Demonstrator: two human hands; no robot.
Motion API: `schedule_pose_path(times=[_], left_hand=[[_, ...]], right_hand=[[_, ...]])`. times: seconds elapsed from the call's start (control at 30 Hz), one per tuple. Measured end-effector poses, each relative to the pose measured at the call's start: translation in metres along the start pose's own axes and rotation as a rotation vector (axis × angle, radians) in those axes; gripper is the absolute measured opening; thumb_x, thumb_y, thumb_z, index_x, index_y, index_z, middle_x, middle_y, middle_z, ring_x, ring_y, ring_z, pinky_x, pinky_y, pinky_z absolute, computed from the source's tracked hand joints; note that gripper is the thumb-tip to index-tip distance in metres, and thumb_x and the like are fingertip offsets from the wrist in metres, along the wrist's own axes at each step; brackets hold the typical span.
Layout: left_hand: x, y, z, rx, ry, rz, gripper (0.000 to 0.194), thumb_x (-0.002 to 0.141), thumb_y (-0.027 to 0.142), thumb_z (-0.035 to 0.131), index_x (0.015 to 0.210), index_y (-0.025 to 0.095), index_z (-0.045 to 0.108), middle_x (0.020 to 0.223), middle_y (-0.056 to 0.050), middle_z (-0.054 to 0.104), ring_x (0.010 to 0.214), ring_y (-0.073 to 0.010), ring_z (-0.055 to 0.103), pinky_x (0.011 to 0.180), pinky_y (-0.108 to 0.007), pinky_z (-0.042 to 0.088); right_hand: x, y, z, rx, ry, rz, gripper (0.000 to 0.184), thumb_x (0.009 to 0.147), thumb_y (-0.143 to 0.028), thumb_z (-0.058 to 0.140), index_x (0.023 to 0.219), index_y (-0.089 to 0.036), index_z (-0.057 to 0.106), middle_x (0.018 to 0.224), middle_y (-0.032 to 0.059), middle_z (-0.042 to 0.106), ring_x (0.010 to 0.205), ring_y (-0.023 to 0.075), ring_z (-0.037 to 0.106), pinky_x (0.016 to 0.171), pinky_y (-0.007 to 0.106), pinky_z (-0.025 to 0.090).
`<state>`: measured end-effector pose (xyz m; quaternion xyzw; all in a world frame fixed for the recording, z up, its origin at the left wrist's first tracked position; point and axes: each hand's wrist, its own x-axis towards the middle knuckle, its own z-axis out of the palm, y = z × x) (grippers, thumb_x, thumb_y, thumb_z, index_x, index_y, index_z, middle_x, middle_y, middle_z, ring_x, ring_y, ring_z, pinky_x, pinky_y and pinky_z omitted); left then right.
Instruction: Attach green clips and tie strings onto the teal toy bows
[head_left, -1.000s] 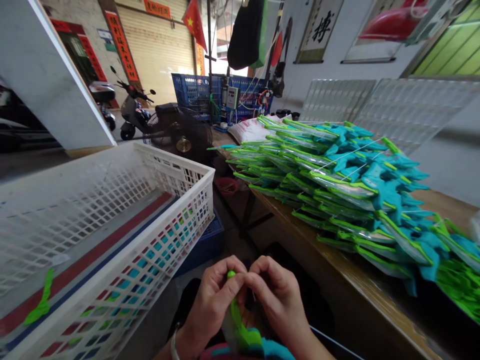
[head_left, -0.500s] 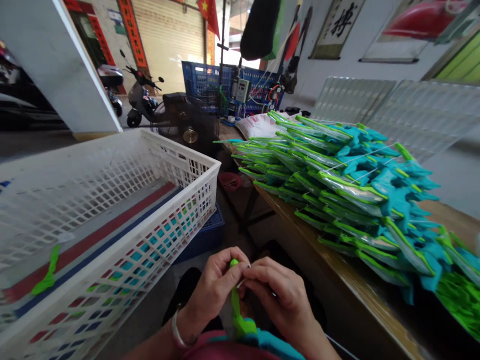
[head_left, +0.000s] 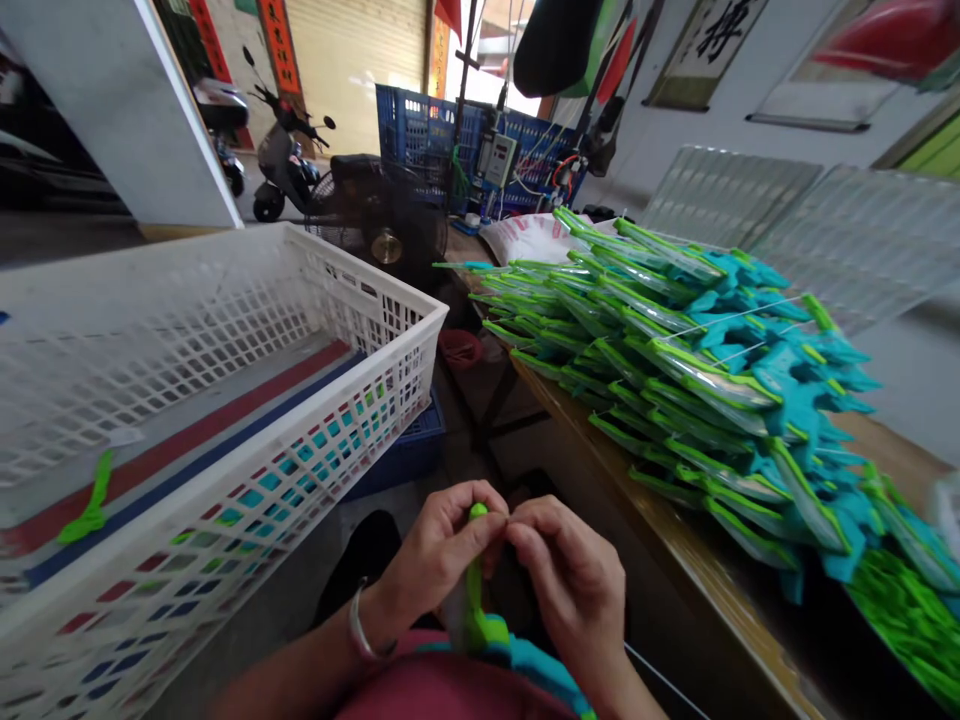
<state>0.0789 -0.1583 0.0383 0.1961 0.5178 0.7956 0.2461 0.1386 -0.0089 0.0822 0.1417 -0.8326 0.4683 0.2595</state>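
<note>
Both my hands meet low in the middle of the view, over my lap. My left hand (head_left: 442,550) pinches the top of a bright green strip (head_left: 475,590) that runs down to a teal and green piece on my lap. My right hand (head_left: 574,580) is closed too, its fingertips pressed against the same strip right beside the left thumb. A bracelet circles my left wrist. On the wooden table (head_left: 675,540) to the right lies a tall fanned pile of green and teal packaged pieces (head_left: 675,360).
A large white plastic basket (head_left: 375,400) stands at the left, with one green scrap (head_left: 91,500) inside. Behind are a black fan (head_left: 386,215), blue crates (head_left: 420,130), a scooter (head_left: 281,165) and clear plastic trays (head_left: 795,220) leaning on the wall.
The hands stay together on the green strip, with the fingers shifted slightly. The view has tilted down and moved a little closer.
</note>
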Motion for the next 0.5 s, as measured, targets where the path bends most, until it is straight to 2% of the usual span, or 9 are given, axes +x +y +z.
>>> schedule_pose_path(times=[0.1,0.2,0.33,0.5], left_hand=[[0.001,0.0,-0.003,-0.039,0.011,-0.001,0.027,0.094,0.042,0.068,0.085,0.017,0.063,0.065,0.001,0.059,0.057,-0.0115,0.05,0.055,-0.024,0.037],[0.001,0.001,-0.004,-0.086,0.012,0.0,0.026,0.093,0.041,0.069,0.085,0.016,0.063,0.065,0.0,0.059,0.056,-0.0111,0.051,0.054,-0.023,0.038],[0.0,0.003,-0.002,-0.096,0.009,-0.012,0.027,0.091,0.041,0.071,0.085,0.016,0.062,0.064,0.001,0.058,0.053,-0.0105,0.05,0.052,-0.023,0.039],[0.002,0.006,-0.002,-0.081,0.003,0.012,0.022,0.093,0.036,0.068,0.084,0.016,0.063,0.062,0.001,0.057,0.056,-0.0107,0.05,0.054,-0.022,0.04]], right_hand=[[0.009,-0.006,-0.014,0.218,-0.242,0.14,0.02,0.105,-0.018,0.052,0.101,-0.021,0.071,0.086,0.0023,0.069,0.076,0.0126,0.066,0.068,0.023,0.053],[0.017,-0.003,-0.024,0.292,-0.373,0.13,0.023,0.104,-0.016,0.054,0.115,-0.023,0.073,0.093,0.0035,0.071,0.08,0.014,0.068,0.071,0.025,0.055],[0.02,0.004,-0.023,0.221,-0.381,0.031,0.024,0.102,-0.013,0.061,0.117,-0.026,0.075,0.089,0.0012,0.072,0.078,0.0125,0.068,0.068,0.023,0.055],[0.017,0.005,-0.016,0.135,-0.374,-0.039,0.032,0.098,-0.008,0.066,0.125,-0.024,0.07,0.104,0.0028,0.071,0.091,0.0118,0.07,0.079,0.021,0.056]])
